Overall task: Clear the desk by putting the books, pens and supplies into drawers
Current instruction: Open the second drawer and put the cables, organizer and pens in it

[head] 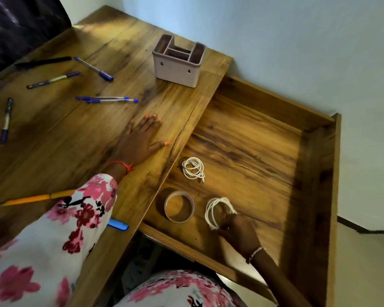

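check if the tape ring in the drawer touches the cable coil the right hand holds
Apart. The head view shows bare drawer wood between the tape ring and the cable coil that the right hand pinches.

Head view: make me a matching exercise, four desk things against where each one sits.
1 pinkish plastic compartment organiser
2 pale tape ring
3 nearer white coiled cable
4 orange pencil

A gripped by the right hand
B upright on the wooden desk top
C partly under the floral sleeve
D loose in the open wooden drawer

Pairs: 1-B, 2-D, 3-A, 4-C
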{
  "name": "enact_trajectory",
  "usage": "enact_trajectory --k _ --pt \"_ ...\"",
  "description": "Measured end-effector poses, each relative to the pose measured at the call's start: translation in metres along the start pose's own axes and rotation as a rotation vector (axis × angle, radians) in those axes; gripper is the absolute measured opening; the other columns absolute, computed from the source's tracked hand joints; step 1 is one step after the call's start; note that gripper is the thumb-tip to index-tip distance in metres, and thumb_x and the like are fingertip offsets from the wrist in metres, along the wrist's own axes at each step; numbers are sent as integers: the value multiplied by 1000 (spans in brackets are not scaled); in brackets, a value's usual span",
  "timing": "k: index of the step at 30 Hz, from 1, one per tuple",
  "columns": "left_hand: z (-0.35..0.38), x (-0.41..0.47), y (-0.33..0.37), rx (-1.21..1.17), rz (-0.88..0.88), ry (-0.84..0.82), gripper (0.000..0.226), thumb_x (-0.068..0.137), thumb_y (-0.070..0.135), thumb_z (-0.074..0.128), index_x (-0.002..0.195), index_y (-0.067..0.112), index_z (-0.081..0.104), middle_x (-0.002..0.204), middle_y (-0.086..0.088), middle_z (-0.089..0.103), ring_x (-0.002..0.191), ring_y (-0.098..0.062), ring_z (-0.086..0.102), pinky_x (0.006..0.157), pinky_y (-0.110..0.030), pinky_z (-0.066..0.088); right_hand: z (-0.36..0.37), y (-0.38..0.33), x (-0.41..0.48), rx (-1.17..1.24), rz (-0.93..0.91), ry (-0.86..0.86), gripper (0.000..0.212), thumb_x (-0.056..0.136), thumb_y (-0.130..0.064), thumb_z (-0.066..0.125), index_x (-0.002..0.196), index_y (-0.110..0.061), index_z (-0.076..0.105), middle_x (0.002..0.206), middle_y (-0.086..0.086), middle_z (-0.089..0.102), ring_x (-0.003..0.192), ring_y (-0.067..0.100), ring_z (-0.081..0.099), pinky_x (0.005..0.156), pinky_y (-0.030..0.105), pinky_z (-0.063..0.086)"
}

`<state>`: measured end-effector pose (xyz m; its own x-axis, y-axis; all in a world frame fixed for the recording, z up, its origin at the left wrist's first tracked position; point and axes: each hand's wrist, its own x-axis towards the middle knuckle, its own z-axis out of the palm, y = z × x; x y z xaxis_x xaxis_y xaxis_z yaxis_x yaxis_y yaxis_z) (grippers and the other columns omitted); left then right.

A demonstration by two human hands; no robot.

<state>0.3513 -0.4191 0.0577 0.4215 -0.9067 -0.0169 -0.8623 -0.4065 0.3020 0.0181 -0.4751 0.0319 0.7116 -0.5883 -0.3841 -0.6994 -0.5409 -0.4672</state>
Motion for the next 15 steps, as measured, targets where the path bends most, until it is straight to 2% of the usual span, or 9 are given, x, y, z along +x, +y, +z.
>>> enact_trajectory --k 5,8,10,13,15 --pt "9 -12 6 24 -38 46 62 95 45 38 147 17 19 157 -4 10 145 -18 5 117 -46 -2 22 -14 -5 -102 57 -215 21 84 -20 60 93 -3 69 105 16 68 100 26 62 80 30 43" --pt "12 -15 7 -16 -62 67 61 94 44 40 146 17 21 157 -3 13 145 -17 6 117 -44 -1 5 -21 5 -24 45 -256 16 81 -11 64 88 1 71 97 19 70 85 22 63 70 19 40" --pt "12 -14 7 -37 -75 84 62 94 44 41 146 17 23 157 -2 15 145 -16 7 117 -44 0 -20 -30 20 17 17 -201 13 81 -5 63 86 2 72 89 19 72 77 20 65 68 15 40" --pt "11 -14 5 -36 -82 99 65 92 47 42 146 16 22 157 -3 16 145 -17 9 117 -43 3 -65 -49 59 50 -68 -31 13 83 -6 63 92 0 71 88 19 72 62 12 58 67 23 45" --pt "9 -12 3 -53 -91 102 67 91 50 43 146 18 22 157 -3 14 145 -17 7 117 -41 3 -93 -66 93 82 -103 140 17 83 -8 64 98 0 68 95 19 70 70 17 60 67 27 45"
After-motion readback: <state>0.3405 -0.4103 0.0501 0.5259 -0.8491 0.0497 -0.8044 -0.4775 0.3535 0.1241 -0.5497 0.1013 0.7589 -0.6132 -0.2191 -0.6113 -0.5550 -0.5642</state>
